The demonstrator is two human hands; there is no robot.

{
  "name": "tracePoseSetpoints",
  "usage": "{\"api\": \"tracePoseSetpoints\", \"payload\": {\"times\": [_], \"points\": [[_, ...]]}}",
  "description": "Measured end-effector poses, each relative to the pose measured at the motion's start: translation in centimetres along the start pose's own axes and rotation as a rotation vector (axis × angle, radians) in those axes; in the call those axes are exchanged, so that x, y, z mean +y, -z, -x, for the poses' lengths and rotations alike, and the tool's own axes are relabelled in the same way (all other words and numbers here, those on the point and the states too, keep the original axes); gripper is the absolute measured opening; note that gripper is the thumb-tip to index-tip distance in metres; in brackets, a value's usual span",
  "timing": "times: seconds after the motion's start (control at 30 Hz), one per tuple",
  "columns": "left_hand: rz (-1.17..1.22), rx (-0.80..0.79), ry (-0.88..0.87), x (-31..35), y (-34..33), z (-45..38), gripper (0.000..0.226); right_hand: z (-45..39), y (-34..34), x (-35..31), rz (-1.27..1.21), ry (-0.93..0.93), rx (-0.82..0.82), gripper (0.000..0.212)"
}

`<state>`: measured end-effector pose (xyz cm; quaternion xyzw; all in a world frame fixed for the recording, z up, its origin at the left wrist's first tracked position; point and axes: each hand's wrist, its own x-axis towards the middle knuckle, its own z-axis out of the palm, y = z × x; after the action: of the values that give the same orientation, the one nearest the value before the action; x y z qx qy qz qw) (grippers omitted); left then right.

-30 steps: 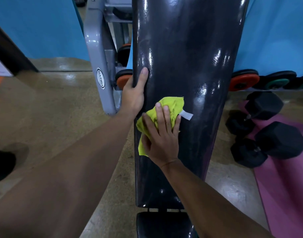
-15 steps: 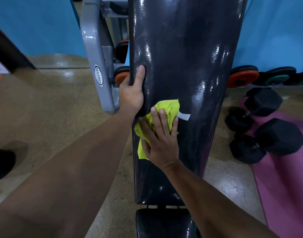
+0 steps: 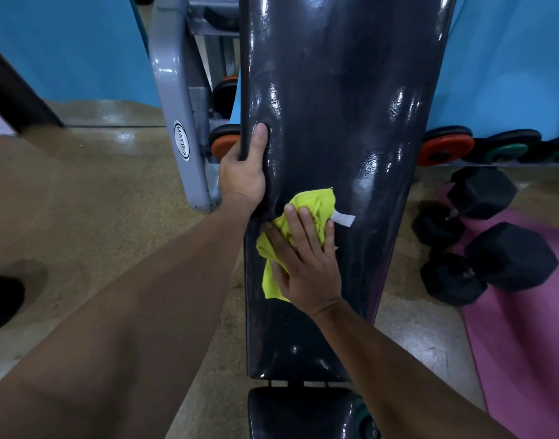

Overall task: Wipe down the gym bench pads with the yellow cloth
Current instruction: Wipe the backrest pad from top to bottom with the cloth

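A long glossy black back pad (image 3: 341, 122) of the gym bench runs up the middle of the view, with the smaller black seat pad (image 3: 300, 413) below it. My right hand (image 3: 306, 264) presses the crumpled yellow cloth (image 3: 316, 204), which has a white tag, flat against the pad's lower left part. Fingers spread over the cloth. My left hand (image 3: 244, 172) grips the pad's left edge just above the cloth, thumb on the front face.
A grey Matrix machine frame (image 3: 180, 128) stands left of the bench. Black hex dumbbells (image 3: 490, 248) lie on a pink mat (image 3: 531, 343) at right. Coloured weight plates (image 3: 446, 147) line the blue wall. A dark shoe (image 3: 2, 299) shows at far left.
My right hand has slid the cloth slightly down the pad. The left hand keeps its grip on the pad's edge.
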<state>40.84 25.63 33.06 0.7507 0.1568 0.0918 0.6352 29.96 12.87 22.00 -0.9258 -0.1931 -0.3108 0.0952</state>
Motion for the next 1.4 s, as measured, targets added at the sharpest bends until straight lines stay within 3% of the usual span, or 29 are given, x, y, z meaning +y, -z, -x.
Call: {"api": "tracePoseSetpoints", "payload": {"times": [0.17,0.37,0.57,0.77,0.97,1.17,1.4], "points": [[0.006,-0.009,0.013,-0.1,-0.1,0.2,0.028,-1.3,-0.2,-1.4,0.011,-0.145,0.045,0.058],[0.017,0.001,-0.007,-0.2,-0.1,0.0,0.027,-0.3,0.2,0.6,0.016,-0.022,0.012,0.055],[0.023,0.004,-0.010,-0.7,-0.3,-0.2,0.033,-1.3,0.2,0.2,0.003,-0.162,0.050,0.060],[0.021,0.003,-0.021,-0.6,-0.3,-0.3,0.031,0.6,0.7,2.1,0.035,-0.003,-0.013,0.058],[0.001,0.014,-0.009,-1.0,-0.5,-0.3,0.042,-1.3,0.9,0.8,-0.018,-0.243,0.042,0.061],[0.001,0.021,0.006,-1.1,-0.2,-0.4,0.050,-0.1,0.9,2.2,0.030,-0.070,0.015,0.057],[0.019,0.017,0.014,-1.1,-0.4,-0.4,0.058,-2.9,1.4,1.8,-0.011,-0.258,0.066,0.057]]}}
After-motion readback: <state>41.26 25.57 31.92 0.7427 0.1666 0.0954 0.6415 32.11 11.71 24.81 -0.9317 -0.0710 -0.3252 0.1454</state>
